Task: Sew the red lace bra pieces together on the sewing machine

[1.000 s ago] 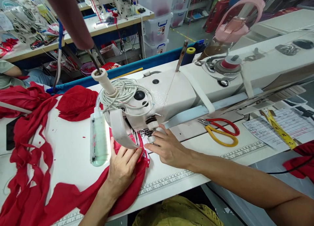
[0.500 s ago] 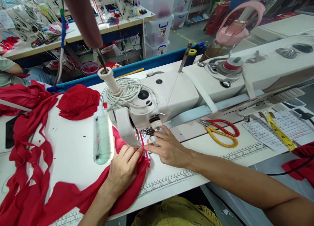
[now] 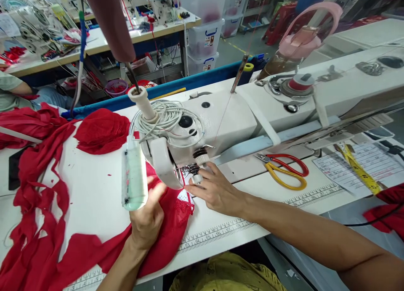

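My left hand lies on the red fabric left of the needle area, partly hidden behind a clear greenish plastic panel. The fingers that show are stretched out and apart, pinching nothing visible. My right hand is at the head of the white sewing machine, its fingers spread beside the white knobs and the presser foot area. One fingertip is close to the red trim at the needle. A lace-edged part of the red fabric, with a white dotted patch, sits just below the machine head.
Scissors with red and yellow handles lie right of my right hand. Beyond them are a written sheet and a yellow tape measure. Red fabric strips and a red stack lie left. A pink-lidded bottle stands behind.
My left hand has let go of the fabric edge by the needle and drawn back left, behind the plastic panel. The lace edge now shows. My right hand has hardly moved.
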### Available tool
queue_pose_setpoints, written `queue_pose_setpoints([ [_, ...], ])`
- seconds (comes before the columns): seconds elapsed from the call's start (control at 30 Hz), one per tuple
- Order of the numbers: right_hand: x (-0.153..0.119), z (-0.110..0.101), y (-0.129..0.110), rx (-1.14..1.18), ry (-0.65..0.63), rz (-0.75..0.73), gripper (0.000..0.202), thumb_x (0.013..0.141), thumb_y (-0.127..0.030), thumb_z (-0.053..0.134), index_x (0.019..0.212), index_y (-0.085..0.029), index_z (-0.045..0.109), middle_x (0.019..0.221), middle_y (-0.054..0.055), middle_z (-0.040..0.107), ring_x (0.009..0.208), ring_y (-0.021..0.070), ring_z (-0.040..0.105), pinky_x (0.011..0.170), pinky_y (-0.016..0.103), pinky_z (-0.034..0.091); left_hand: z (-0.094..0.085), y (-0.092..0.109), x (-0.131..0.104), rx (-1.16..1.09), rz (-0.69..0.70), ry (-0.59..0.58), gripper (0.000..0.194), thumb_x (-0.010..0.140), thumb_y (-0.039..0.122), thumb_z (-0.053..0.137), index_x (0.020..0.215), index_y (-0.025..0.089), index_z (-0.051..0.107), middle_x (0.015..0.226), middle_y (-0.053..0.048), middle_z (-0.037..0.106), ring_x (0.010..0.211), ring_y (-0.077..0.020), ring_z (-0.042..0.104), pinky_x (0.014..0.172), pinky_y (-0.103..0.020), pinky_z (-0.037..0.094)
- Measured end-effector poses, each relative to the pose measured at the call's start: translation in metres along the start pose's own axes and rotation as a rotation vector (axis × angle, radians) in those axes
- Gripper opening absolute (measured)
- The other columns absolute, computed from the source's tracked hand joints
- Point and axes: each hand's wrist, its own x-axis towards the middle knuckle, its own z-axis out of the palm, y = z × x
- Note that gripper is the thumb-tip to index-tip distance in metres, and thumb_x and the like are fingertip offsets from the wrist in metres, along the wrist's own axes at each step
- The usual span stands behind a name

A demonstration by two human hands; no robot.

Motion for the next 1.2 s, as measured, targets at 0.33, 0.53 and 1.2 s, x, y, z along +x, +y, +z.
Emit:
queue_pose_setpoints([
  [0.33, -0.001, -0.013, 0.002, 0.067, -0.049, -0.092, 0.029, 0.087, -0.008, 0.052, 0.111, -0.017, 0.065, 0.102, 0.007, 0.067, 0.088, 0.0204, 0.049, 0.1, 0.044, 0.028, -0.007, 0.012, 0.006, 0.184, 0.26, -0.438, 0.038, 0.09, -0.002, 0.042, 0.112, 0.015, 0.068, 0.098, -0.006, 0.074, 0.102, -0.0259, 0.062, 0.094, -0.052, 0.046],
  [0.53, -0.001, -0.011, 0.0, 0.064, 0.063, -0.257, 0.015, 0.095, -0.011, 0.055, 0.1, -0.019, 0.067, 0.098, 0.003, 0.068, 0.086, 0.0158, 0.055, 0.082, 0.033, 0.034, -0.008, 0.005, 0.001, 0.082, 0.198, -0.417, 0.045, 0.088, -0.002, 0.042, 0.12, 0.019, 0.066, 0.103, -0.007, 0.074, 0.104, -0.0263, 0.061, 0.1, -0.06, 0.042],
  [1.2, -0.001, -0.008, 0.001, 0.119, 0.061, -0.155, 0.022, 0.093, -0.006, 0.049, 0.1, -0.017, 0.067, 0.095, 0.003, 0.07, 0.082, 0.0151, 0.054, 0.099, 0.039, 0.031, -0.008, 0.008, -0.005, 0.169, 0.253, -0.423, 0.041, 0.089, -0.002, 0.043, 0.119, 0.014, 0.066, 0.107, -0.01, 0.074, 0.107, -0.0284, 0.063, 0.104, -0.063, 0.04],
])
